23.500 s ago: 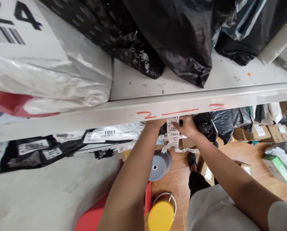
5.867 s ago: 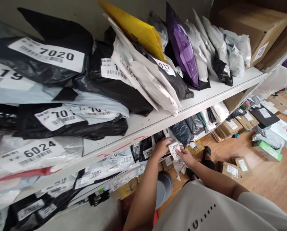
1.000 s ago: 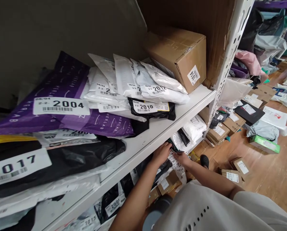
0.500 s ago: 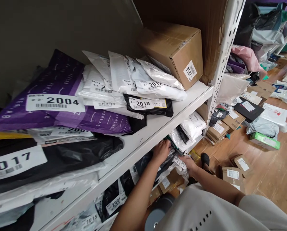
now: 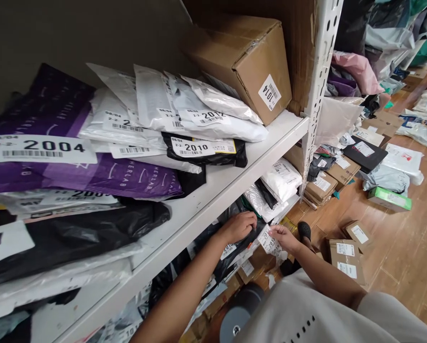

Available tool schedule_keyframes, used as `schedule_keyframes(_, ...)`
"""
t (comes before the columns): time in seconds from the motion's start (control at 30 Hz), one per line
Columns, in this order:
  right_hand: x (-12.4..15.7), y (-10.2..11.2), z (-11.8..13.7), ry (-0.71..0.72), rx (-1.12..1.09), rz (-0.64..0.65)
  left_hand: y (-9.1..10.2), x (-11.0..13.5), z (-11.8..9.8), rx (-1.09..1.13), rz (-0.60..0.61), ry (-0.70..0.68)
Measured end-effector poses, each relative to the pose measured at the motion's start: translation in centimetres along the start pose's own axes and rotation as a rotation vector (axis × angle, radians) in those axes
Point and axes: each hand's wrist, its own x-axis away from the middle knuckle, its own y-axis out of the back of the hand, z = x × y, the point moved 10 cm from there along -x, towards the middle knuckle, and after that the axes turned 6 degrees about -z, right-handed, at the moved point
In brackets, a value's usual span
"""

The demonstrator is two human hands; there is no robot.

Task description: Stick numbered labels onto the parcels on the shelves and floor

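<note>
One shift: left hand [image 5: 239, 226] is now curling over a black parcel [image 5: 252, 234], grip unclear. Right hand [image 5: 284, 237] is still pinching the label strip [image 5: 268, 242].

Your head camera sits close above the shelf [image 5: 213, 200], looking forward and down, angled right along its edge; your left hand [image 5: 238, 226] and right hand [image 5: 287, 237] sit lower centre, floor [image 5: 395, 247] at right.
</note>
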Motion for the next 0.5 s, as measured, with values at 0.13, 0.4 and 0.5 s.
schedule_keyframes(0.13,-1.9,-1.9,-0.9,0.054,-0.015,-0.128,-0.7,-1.2,0.9,-0.003,0.050,0.149)
schedule_keyframes(0.4,-3.0,-1.0,-1.3,0.127,-0.037,-0.381,-1.1,-1.9,2.5,-0.122,0.124,0.429)
schedule_keyframes(0.5,-3.3,-0.2,-1.6,0.105,-0.045,-0.432,-1.1,-1.8,2.7,-0.150,0.135,0.490)
